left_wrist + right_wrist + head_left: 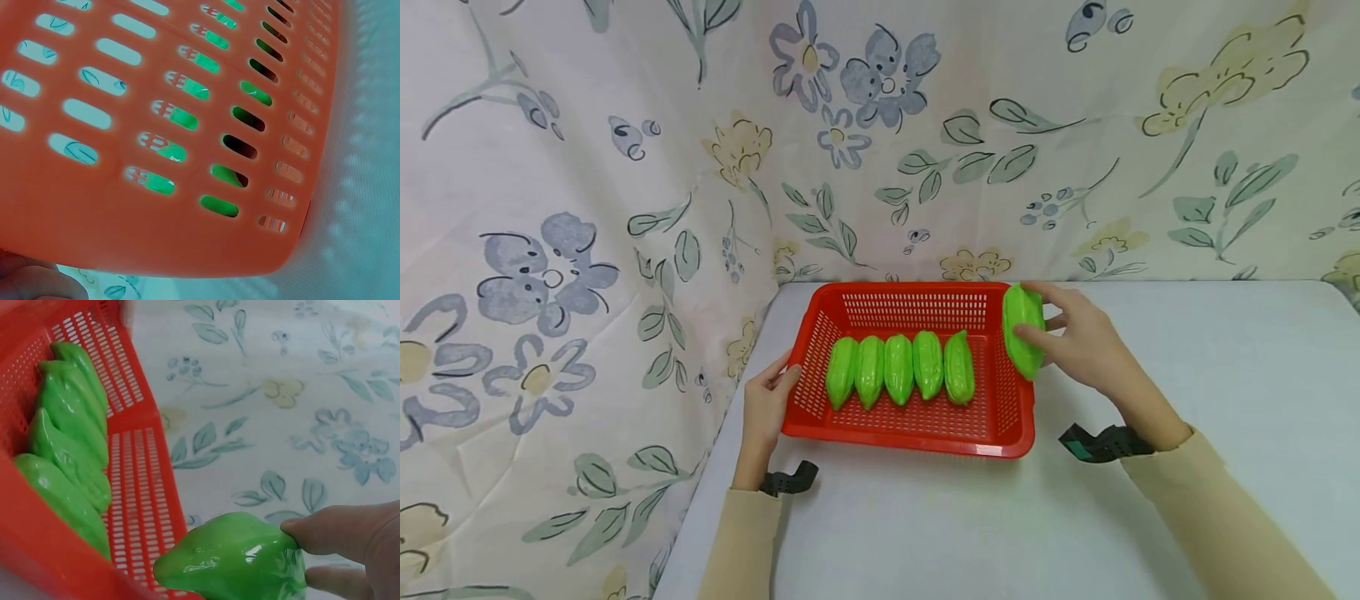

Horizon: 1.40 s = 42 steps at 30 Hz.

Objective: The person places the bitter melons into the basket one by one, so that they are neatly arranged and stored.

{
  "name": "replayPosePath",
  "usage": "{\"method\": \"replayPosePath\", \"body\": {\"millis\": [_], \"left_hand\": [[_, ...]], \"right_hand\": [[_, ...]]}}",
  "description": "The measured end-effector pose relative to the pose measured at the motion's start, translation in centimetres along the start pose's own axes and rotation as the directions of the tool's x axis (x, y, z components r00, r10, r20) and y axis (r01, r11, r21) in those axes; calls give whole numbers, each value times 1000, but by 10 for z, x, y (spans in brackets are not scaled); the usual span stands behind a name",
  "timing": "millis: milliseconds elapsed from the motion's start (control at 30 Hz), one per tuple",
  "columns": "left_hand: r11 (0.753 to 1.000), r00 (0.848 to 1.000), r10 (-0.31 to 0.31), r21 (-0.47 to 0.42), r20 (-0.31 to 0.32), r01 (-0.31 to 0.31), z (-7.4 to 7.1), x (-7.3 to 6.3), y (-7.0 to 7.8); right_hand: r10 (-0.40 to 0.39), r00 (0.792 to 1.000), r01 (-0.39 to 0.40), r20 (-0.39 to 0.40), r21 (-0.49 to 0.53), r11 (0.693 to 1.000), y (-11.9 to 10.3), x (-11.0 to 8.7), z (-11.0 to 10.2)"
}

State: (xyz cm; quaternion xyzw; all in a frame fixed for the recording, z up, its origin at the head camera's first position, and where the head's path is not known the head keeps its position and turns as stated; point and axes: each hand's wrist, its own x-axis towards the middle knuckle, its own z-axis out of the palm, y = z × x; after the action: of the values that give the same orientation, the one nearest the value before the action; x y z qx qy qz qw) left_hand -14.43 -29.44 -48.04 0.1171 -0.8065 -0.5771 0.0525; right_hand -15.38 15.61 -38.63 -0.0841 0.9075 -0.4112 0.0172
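Observation:
A red plastic basket (904,438) with slotted walls sits on the table, tilted slightly in the head view. My left hand (765,410) grips its left rim, thumb on top. Inside, several glossy green star fruits (898,371) lie side by side in a row from the left wall toward the middle. Over the basket's right rim, my right hand (1081,346) pinches another green star fruit (1021,321) between thumb and fingers. Seen from the right wrist, that ridged star fruit (231,556) has its tapered end toward the basket (145,506).
A white table (1195,358) extends to the right and in front of the basket. Behind it and on the left hangs a floral cloth (880,183). Each wrist wears a black band (1105,443).

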Motion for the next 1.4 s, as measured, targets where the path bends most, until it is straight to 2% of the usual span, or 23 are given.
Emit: {"method": "replayPosePath", "body": {"millis": [367,567,933,1400], "left_hand": [[1000,1000,9,-17,-1,-9,0,2,-3],[1000,1000,3,-18,7,-2,1,1,-1],[1000,1000,-2,-31,20,2,0,0,2],[1000,1000,3,-19,17,-3,0,-1,1]], "right_hand": [[-90,995,92,43,-41,995,-17,23,33],[-102,993,105,54,-37,994,-23,30,44],[-101,992,105,74,-50,993,-29,32,49],[-72,992,89,99,-184,979,-30,36,54]]}}
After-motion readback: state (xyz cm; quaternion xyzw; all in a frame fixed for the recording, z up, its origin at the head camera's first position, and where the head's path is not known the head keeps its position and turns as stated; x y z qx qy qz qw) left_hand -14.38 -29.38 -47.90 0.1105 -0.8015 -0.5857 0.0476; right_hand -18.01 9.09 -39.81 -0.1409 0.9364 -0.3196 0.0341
